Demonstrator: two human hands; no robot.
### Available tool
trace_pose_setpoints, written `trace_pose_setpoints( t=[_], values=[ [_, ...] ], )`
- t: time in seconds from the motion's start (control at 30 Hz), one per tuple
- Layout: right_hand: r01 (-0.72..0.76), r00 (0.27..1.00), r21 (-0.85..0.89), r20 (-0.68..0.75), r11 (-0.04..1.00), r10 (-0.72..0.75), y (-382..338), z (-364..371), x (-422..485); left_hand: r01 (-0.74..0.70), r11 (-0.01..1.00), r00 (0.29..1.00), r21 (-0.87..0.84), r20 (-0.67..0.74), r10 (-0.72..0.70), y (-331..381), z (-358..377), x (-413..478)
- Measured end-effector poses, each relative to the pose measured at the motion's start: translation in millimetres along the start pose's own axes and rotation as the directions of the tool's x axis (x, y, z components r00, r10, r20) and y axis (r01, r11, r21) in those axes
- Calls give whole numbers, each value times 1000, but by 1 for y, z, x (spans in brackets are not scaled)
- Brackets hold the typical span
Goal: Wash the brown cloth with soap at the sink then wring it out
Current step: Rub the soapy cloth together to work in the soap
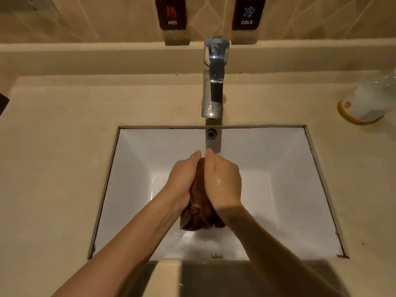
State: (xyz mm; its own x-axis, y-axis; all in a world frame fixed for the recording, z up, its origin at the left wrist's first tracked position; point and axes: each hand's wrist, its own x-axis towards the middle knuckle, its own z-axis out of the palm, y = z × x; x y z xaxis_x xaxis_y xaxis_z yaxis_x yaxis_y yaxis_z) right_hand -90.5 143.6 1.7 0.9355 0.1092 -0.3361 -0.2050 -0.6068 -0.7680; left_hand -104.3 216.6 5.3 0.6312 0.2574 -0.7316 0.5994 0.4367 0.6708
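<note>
Left hand (183, 179) and right hand (222, 183) clamp the bunched brown fabric cloth (199, 213) between their palms, over the white rectangular ceramic sink (289, 189) below them; if the wet grip slackens, the cloth's loose end beneath the wrists could slip free and drop.

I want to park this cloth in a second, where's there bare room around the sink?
Bare counter left of the basin, up to the dark object at the edge; also right of the basin, in front of the orange-rimmed container. Crowded: mid-basin, where the left hand and right hand hold the brown cloth before the faucet.
</note>
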Motion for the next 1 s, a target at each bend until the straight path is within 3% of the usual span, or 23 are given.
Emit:
trace_pose_setpoints(
  t=[0.1, 0.2, 0.33, 0.47, 0.57, 0.63, 0.73, 0.8, 0.87, 0.93, 1.0],
  values=[
    [175, 979, -137, -77, 975, -186, 1, 3, -1, -12, 1000, 1000, -11, 14, 12, -8, 12, 3],
    [67, 995, 71, -72, 995, -62, 18, -1, 47, 14, 999, 1000, -37, 19, -13, -20, 21, -1],
    [121, 990, 77, 67, 990, -126, 51, 0, 71, -22, 996, 998, 83, 64, 17, -20, 11, 9],
    [83, 976, 270, 174, 959, -134, 48, -19, 83, 131, 988, 965, 85, 216, -146, -9, -10, 21],
    [135, 936, 268, 280, 954, -212, 46, -33, 91, 178, 963, 921, 202, 309, -235, -5, -23, 34],
    [175, 904, 247, 343, 953, -255, 48, -43, 95, 125, 950, 918, 287, 330, -220, -5, -30, 42],
    [175, 818, 300, 485, 938, -308, 57, -66, 105, -7, 970, 922, 242, 378, -87, -7, -44, 56],
    [281, 716, 144, 627, 949, -307, 63, -78, 110, -104, 974, 908, 201, 420, 10, -7, -52, 60],
    [495, 655, -174, 719, 851, -233, 67, -80, 111, -234, 948, 888, 214, 444, 119, -6, -59, 60],
    [558, 675, -356, 721, 750, -160, 74, -77, 112, -328, 923, 865, 200, 456, 208, -6, -63, 58],
    [452, 739, -298, 653, 841, -166, 80, -78, 114, -353, 924, 837, 149, 491, 241, -7, -69, 57]
  ],
)
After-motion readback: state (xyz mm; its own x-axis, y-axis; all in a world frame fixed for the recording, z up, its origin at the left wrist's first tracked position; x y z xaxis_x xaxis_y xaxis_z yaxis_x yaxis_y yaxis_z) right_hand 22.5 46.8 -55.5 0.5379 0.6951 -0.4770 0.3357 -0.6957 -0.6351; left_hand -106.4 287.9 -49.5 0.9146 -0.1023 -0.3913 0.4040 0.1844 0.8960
